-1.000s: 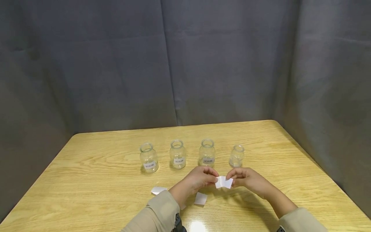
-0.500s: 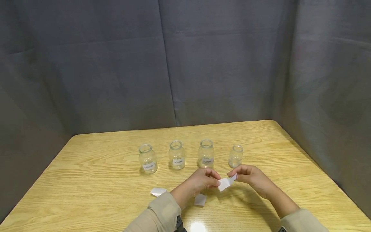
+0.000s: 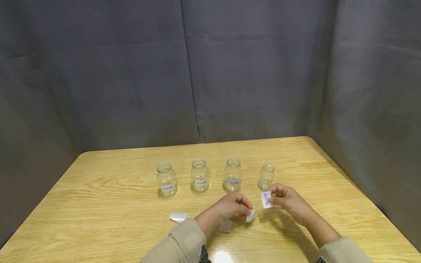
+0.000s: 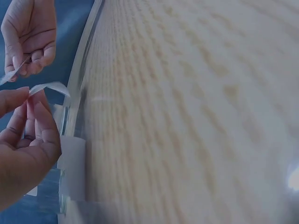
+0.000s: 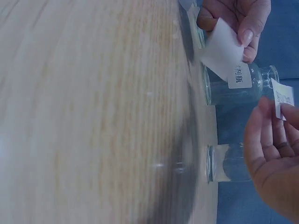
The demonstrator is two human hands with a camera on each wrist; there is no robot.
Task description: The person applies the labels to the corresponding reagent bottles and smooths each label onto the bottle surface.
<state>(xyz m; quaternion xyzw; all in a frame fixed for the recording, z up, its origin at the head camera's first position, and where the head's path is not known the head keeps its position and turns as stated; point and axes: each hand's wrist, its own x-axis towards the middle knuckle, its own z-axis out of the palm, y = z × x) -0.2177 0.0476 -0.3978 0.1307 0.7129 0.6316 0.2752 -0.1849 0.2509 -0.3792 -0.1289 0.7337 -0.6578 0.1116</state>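
Observation:
Between thumb and fingers my right hand pinches a small white label with dark printed characters, held just in front of the small glass jar, which bears no label that I can see. My left hand pinches a white piece of backing paper a little to the left and lower. In the right wrist view the label and the backing paper are apart. The three larger jars, on the left, in the middle and on the right, each carry a printed label.
Two white paper scraps lie on the wooden table: one folded scrap left of my left forearm, another scrap partly under my left hand. Dark cloth hangs behind and at the sides of the table.
The white piece held by both hands has come apart. My right hand has the printed label and has turned it to face me; my left hand keeps the backing paper, slightly lower.

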